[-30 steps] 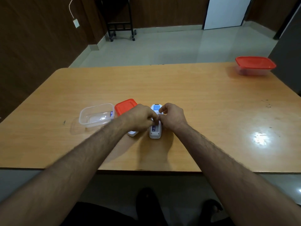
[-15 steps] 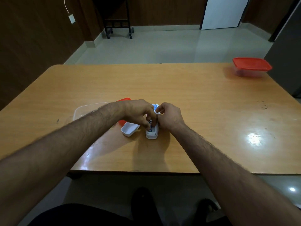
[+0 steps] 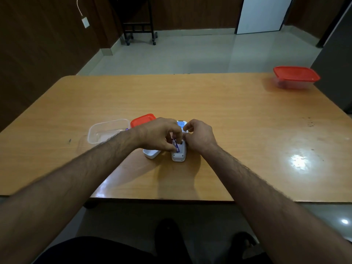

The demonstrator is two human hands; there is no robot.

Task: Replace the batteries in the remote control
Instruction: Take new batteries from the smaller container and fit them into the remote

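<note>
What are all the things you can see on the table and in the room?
Remote control: one, white, near middle of table, back open.
Battery: one, blue-purple, at the remote's open bay.
Battery cover: one, white, left of remote.
Open container: one, clear, left side.
Loose lid: one, red, beside the open container.
Closed container: one, clear with red lid, far right corner.
Table: one, wooden.
Cart: one, black, far wall.
Left hand: pinches battery.
Right hand: holds remote.

Cover (image 3: pixel 151 153) left of remote (image 3: pixel 179 155); tub (image 3: pixel 106 130) further left.
</note>
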